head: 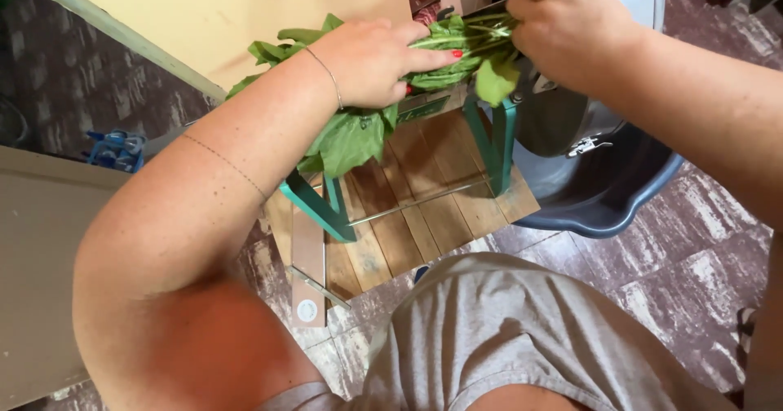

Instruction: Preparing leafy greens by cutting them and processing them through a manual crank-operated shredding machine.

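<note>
Grey shirt (522, 329) nearest; wooden pallet (408, 215) on mottled tile floor (693, 264).

— What is seen of the stand (497, 146)?
— Painted metal, teal, with a slight sheen; a bare steel rod (420, 201) is fixed across at six o'clock of it.
— And beneath?
— A pallet (408, 215) of unvarnished wooden planks, matt and grainy, is laid on a worn, mottled stone-like floor (693, 256).
— At three o'clock?
— A smooth blue plastic tub (620, 207) and a dull grey metal drum (555, 121).
— The leaves (351, 138)?
— Soft, matt green, veined, pressed under the left hand (371, 60), which wears a thin metal bracelet (330, 75).
</note>
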